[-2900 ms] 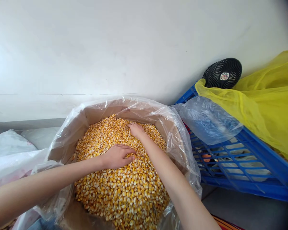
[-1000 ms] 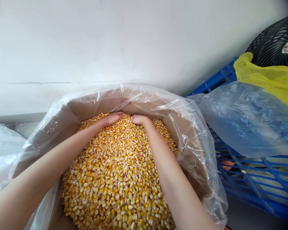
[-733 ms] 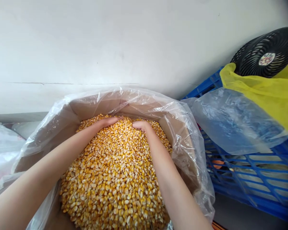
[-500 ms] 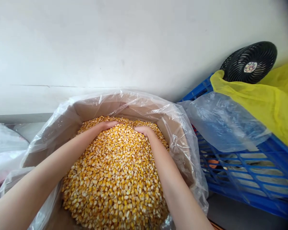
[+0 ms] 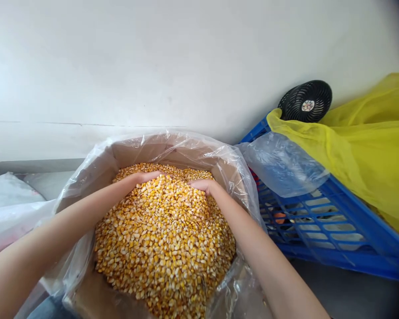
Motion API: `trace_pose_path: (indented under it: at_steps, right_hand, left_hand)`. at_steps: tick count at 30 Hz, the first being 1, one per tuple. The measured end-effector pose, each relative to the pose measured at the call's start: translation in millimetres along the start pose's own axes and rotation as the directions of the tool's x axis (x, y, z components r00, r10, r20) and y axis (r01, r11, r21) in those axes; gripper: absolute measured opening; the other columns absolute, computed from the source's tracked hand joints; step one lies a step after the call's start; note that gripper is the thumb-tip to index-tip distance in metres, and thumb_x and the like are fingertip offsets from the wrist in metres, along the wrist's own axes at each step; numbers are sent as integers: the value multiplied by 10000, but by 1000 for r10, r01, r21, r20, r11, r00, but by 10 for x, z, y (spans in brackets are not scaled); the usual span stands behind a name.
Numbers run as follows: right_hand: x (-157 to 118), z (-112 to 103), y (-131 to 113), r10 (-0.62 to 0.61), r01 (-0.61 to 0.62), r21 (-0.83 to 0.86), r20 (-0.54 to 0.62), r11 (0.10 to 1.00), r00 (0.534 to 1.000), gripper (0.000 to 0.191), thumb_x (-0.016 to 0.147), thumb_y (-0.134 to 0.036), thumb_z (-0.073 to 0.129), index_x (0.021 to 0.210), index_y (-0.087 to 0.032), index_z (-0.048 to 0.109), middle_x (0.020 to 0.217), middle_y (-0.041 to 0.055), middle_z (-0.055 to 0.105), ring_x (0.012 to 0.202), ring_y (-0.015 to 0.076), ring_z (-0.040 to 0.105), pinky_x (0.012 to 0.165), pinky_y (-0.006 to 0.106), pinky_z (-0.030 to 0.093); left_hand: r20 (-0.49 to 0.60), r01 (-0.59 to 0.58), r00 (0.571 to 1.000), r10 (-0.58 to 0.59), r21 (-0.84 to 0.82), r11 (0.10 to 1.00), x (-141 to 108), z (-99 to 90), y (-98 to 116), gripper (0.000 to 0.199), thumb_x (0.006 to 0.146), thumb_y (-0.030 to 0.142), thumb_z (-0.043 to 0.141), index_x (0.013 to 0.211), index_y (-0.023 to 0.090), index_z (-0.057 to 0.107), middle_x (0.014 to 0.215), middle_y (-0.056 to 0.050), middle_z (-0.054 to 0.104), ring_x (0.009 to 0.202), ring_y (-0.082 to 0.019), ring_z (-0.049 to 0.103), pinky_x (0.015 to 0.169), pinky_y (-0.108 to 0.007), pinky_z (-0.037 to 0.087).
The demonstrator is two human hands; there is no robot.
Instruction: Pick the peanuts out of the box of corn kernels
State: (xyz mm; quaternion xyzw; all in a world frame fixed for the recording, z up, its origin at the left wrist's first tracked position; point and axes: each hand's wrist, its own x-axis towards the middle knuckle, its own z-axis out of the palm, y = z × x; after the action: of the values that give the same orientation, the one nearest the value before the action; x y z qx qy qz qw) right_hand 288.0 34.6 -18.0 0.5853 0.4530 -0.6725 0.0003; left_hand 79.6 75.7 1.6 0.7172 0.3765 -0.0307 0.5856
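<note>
A cardboard box lined with a clear plastic liner holds a heaped mound of dried yellow corn kernels. My left hand reaches in from the left and my right hand from the right. Both lie at the far side of the mound, close together, with the fingers pushed under the kernels. The fingertips are hidden, so I cannot see whether either hand holds any corn.
On the right, a blue plastic crate holds a clear plastic bag and a yellow mesh sack. A small black fan stands behind them against the white wall. White sacks lie left of the box.
The view has swung back, so the fan and crate sit further left and more of the box shows. Both hands remain in the kernels at the far side, slightly lower in the picture.
</note>
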Motion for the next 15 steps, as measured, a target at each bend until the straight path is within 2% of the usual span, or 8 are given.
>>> trace_pose_path:
  at_steps: [3,6,9,12,15]
  right_hand:
    - [-215,77,-59,-7,9,-34,59,999,998,275,569,-58,430,766,-171,586,654,-4,639,572,130,593,547,247,486]
    - [-445,192,-106,-110,111,-232,16,966,994,298,564,-52,397,756,-160,598,709,-5,646,655,139,590,601,237,468]
    - [-685,367,-136,-256,210,-513,-20,833,966,297,578,-49,378,746,-144,603,796,15,648,745,157,579,647,223,435]
    - [-906,623,-142,-292,122,-709,-124,695,948,302,626,-58,370,799,-149,600,851,62,638,761,183,582,646,245,419]
    - [-1068,931,-145,-354,49,-809,-201,585,913,319,681,-77,369,912,-145,577,894,117,616,800,220,581,673,286,414]
  left_hand:
    - [19,-14,1000,15,-16,1000,-186,38,146,520,765,519,275,962,175,613,844,-20,672,877,-203,564,759,-300,437]
    - [30,-40,999,38,77,996,-342,101,248,461,785,483,272,1047,250,572,1054,11,601,1010,-204,511,824,-322,414]
    - [42,-107,994,101,186,977,-480,215,290,451,789,481,288,1140,292,497,1247,41,435,1149,-187,388,941,-326,312]
    - [23,-74,997,71,292,954,-625,368,295,569,770,556,280,1219,238,421,1311,-9,344,1190,-200,328,988,-335,235]
    - [10,-102,994,105,366,925,-767,518,297,601,771,578,251,1240,229,390,1312,-28,351,1186,-192,336,992,-327,225]
